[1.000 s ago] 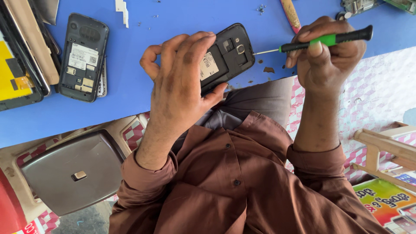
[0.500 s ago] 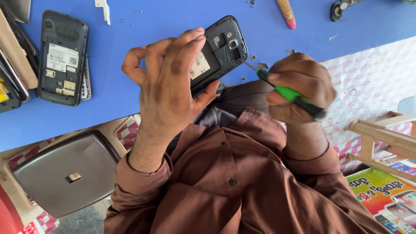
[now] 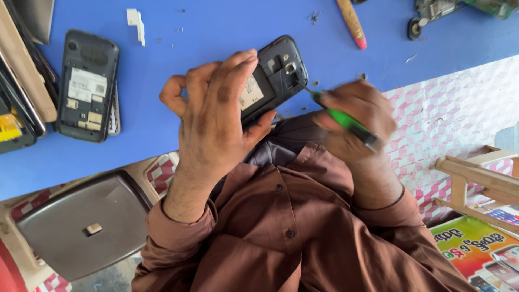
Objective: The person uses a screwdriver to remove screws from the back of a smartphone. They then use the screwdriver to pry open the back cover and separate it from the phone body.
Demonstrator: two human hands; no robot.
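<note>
Head view: left hand fingers clasp an opened black phone while right hand fingers pinch a green screwdriver against it.

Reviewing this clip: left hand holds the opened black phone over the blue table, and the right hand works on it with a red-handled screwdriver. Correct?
Not quite. In the head view the screwdriver in the right hand has a green handle, not red. The left hand does hold the opened black phone over the blue table.

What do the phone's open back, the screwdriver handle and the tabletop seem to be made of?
Phone: probably matte black plastic, moulded recesses, dull sheen.
Screwdriver: handle looks like glossy green plastic; the thin shaft seems metal.
Tabletop: smooth blue surface, likely laminate or paint; the look leaves it open.
</note>
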